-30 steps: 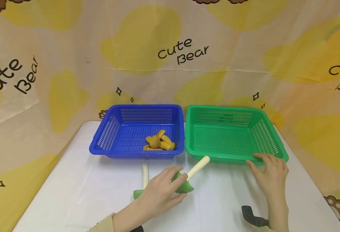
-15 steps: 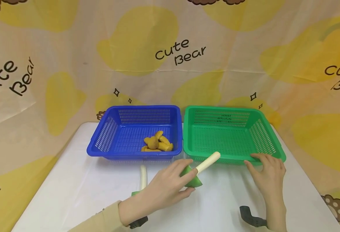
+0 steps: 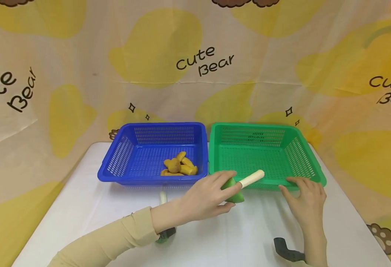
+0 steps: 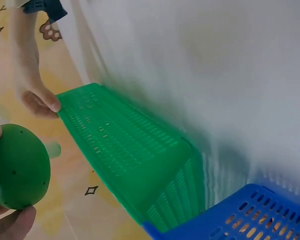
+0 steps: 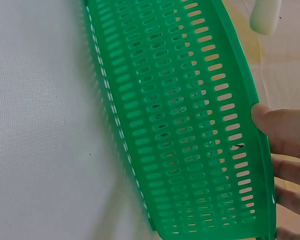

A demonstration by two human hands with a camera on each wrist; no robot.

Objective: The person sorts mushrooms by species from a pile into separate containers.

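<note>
A toy mushroom with a green cap (image 3: 234,196) and pale stem is held by its cap in my left hand (image 3: 209,196), above the front edge of the green basket (image 3: 265,181). The stem points right; its tip (image 5: 266,17) shows in the right wrist view. Thumb and fingers pinch the dotted cap (image 4: 21,167) in the left wrist view. My right hand (image 3: 306,200) grips the green basket's front rim near its right corner, thumb outside. A second mushroom lies on the table, its pale stem (image 3: 163,197) showing beyond my left forearm, which hides much of it.
The blue basket (image 3: 115,176) stands left of the green one, with several yellow-brown mushrooms (image 3: 178,165) inside. Both baskets sit on a white-covered table (image 3: 82,207) before a printed cloth backdrop (image 3: 162,44). A black wrist mount (image 3: 287,252) juts out beside my right wrist.
My left hand has moved right and forward with the green-capped mushroom, from the table's middle to the green basket's front rim. My right hand has stayed on the rim.
</note>
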